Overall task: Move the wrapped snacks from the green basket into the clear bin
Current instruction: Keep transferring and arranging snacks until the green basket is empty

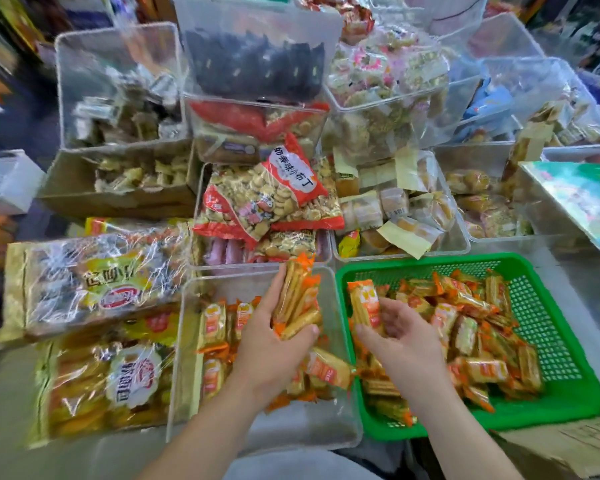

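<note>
The left hand (274,344) grips a bundle of about four orange-wrapped snacks (297,299) above the clear bin (191,358), fingers curled around them. The right hand (400,336), half closed, holds one snack (364,303) over the green basket (565,407), where dozens more lie heaped. Several already sit in the bin. Behind, a red biscuit bag (284,192) reads "奶香味小布丁".
</note>
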